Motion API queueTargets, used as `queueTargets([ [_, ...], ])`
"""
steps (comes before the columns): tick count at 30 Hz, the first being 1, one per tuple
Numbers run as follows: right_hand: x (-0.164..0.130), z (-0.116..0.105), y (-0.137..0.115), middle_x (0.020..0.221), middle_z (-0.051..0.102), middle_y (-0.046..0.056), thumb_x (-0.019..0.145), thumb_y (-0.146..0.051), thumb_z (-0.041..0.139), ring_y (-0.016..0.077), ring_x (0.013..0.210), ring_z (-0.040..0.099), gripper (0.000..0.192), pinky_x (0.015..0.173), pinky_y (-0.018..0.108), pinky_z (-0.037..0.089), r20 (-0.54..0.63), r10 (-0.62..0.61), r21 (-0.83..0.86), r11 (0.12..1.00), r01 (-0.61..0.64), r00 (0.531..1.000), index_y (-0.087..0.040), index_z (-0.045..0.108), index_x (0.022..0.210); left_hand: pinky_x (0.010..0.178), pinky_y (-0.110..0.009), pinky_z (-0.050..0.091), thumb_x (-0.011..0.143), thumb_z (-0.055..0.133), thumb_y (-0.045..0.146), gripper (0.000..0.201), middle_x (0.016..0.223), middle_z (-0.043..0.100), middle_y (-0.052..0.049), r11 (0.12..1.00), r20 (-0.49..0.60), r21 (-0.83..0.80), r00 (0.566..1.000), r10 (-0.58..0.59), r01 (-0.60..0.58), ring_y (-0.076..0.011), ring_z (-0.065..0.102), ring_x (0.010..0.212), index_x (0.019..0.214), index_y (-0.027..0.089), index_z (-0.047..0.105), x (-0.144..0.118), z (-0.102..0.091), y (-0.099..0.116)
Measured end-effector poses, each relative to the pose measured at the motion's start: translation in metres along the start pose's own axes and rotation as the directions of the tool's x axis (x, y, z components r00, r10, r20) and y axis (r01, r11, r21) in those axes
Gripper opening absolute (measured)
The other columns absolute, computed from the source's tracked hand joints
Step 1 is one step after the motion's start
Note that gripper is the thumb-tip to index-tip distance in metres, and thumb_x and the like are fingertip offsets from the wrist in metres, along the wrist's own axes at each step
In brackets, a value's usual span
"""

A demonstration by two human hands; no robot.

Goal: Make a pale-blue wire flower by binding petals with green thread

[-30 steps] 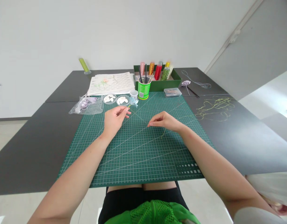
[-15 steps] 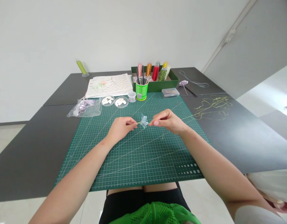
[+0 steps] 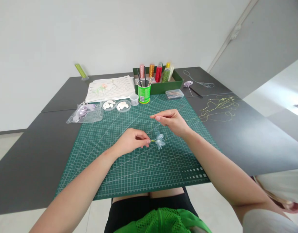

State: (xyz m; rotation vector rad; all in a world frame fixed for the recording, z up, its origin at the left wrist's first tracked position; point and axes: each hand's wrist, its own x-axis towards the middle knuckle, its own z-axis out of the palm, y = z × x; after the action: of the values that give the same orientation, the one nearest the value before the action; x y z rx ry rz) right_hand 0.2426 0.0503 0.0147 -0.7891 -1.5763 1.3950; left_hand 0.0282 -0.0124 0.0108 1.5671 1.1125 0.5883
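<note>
The left hand (image 3: 132, 141) pinches the short green stem of a small pale blue flower made of thin cloth (image 3: 160, 141), fingers shut tight on it. The flower sticks out just right of the fingertips, over the middle of the green cutting mat w/ white grid lines (image 3: 129, 168). The right hand (image 3: 172, 120) is up a bit farther away, fingers pinched, maybe on a thin yellow-green thread (image 3: 218, 106); too thin to tell.

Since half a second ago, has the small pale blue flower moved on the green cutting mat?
Yes. The pale blue flower sits nearer the green cutting mat's front edge.
</note>
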Motion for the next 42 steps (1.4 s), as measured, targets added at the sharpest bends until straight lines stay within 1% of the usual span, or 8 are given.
queueTargets([
  [4, 0.001, 0.002, 0.0, 0.052, 0.057, -0.003, 0.076, -0.043, 0.08, 0.007, 0.048, 0.033, 0.023, 0.045, 0.024, 0.024, -0.042, 0.001, -0.044, 0.999, -0.003, 0.999, -0.023, 0.084, 0.087, 0.059, -0.022, 0.053, 0.082, 0.072, 0.029, 0.013, 0.072, 0.077, -0.002, 1.0, 0.03, 0.006, 0.999, 0.013, -0.013, -0.0118, 0.066, 0.059, 0.08, 0.018, 0.077, -0.002, 0.0, 0.003],
  [12, 0.004, 0.003, 0.003, 0.065, 0.069, 0.003, 0.077, -0.044, 0.078, 0.0169, 0.07, 0.063, 0.025, 0.06, 0.029, 0.048, -0.062, 0.034, -0.106, 0.994, -0.04, 0.997, -0.022, 0.084, 0.087, 0.062, -0.025, 0.055, 0.083, 0.07, 0.03, 0.012, 0.073, 0.078, -0.003, 0.998, 0.027, 0.036, 0.998, 0.059, -0.06, -0.0147, 0.07, 0.064, 0.081, 0.02, 0.077, -0.004, -0.001, 0.008],
  [17, 0.008, -0.001, 0.016, 0.08, 0.077, 0.006, 0.079, -0.041, 0.076, 0.0191, 0.079, 0.067, 0.023, 0.065, 0.03, 0.052, -0.068, 0.063, -0.162, 0.984, -0.073, 0.996, -0.021, 0.083, 0.089, 0.067, -0.028, 0.058, 0.084, 0.068, 0.028, 0.011, 0.076, 0.079, -0.003, 0.991, -0.031, 0.067, 0.993, 0.117, -0.115, -0.0175, 0.074, 0.069, 0.083, 0.02, 0.075, -0.007, -0.004, 0.009],
  [22, 0.012, -0.005, 0.027, 0.091, 0.08, 0.007, 0.076, -0.044, 0.078, 0.0197, 0.083, 0.069, 0.027, 0.074, 0.033, 0.053, 0.023, 0.1, -0.18, 0.979, -0.095, 0.995, -0.02, 0.083, 0.088, 0.068, -0.028, 0.059, 0.087, 0.069, 0.034, 0.015, 0.079, 0.08, -0.004, 0.978, -0.137, 0.118, 0.973, 0.186, -0.171, -0.0186, 0.075, 0.071, 0.086, 0.02, 0.073, -0.012, -0.007, 0.012],
  [25, 0.013, -0.006, 0.03, 0.085, 0.079, 0.005, 0.075, -0.048, 0.078, 0.0179, 0.076, 0.067, 0.032, 0.072, 0.032, 0.051, 0.083, 0.129, -0.195, 0.975, -0.111, 0.988, -0.018, 0.083, 0.087, 0.07, -0.029, 0.059, 0.087, 0.068, 0.034, 0.015, 0.08, 0.081, -0.003, 0.966, -0.244, 0.17, 0.941, 0.235, -0.197, -0.0183, 0.075, 0.069, 0.089, 0.02, 0.071, -0.013, -0.009, 0.012],
  [29, 0.012, -0.005, 0.03, 0.08, 0.077, 0.004, 0.077, -0.048, 0.078, 0.0161, 0.073, 0.066, 0.032, 0.071, 0.031, 0.05, 0.118, 0.144, -0.268, 0.957, -0.108, 0.983, -0.017, 0.082, 0.085, 0.076, -0.029, 0.058, 0.091, 0.064, 0.034, 0.015, 0.081, 0.081, -0.003, 0.935, -0.399, 0.279, 0.86, 0.319, -0.218, -0.0178, 0.076, 0.07, 0.09, 0.02, 0.067, -0.013, -0.013, 0.008],
  [35, 0.011, -0.005, 0.028, 0.092, 0.08, 0.007, 0.079, -0.046, 0.076, 0.019, 0.082, 0.071, 0.029, 0.076, 0.033, 0.054, 0.197, 0.168, -0.292, 0.95, -0.105, 0.966, -0.02, 0.083, 0.091, 0.076, -0.026, 0.055, 0.096, 0.059, 0.036, 0.016, 0.089, 0.082, 0.0, 0.81, -0.498, 0.582, 0.757, 0.424, -0.071, -0.0199, 0.078, 0.088, 0.099, 0.023, 0.067, -0.011, -0.018, -0.003],
  [42, 0.009, -0.003, 0.021, 0.091, 0.081, 0.005, 0.076, -0.044, 0.08, 0.0203, 0.089, 0.075, 0.026, 0.086, 0.035, 0.058, 0.321, 0.165, -0.206, 0.973, -0.102, 0.933, -0.022, 0.083, 0.087, 0.071, -0.027, 0.052, 0.098, 0.055, 0.034, 0.02, 0.092, 0.082, 0.0, 0.766, -0.551, 0.641, 0.727, 0.411, 0.053, -0.0206, 0.078, 0.084, 0.11, 0.025, 0.068, -0.007, -0.02, -0.005],
])
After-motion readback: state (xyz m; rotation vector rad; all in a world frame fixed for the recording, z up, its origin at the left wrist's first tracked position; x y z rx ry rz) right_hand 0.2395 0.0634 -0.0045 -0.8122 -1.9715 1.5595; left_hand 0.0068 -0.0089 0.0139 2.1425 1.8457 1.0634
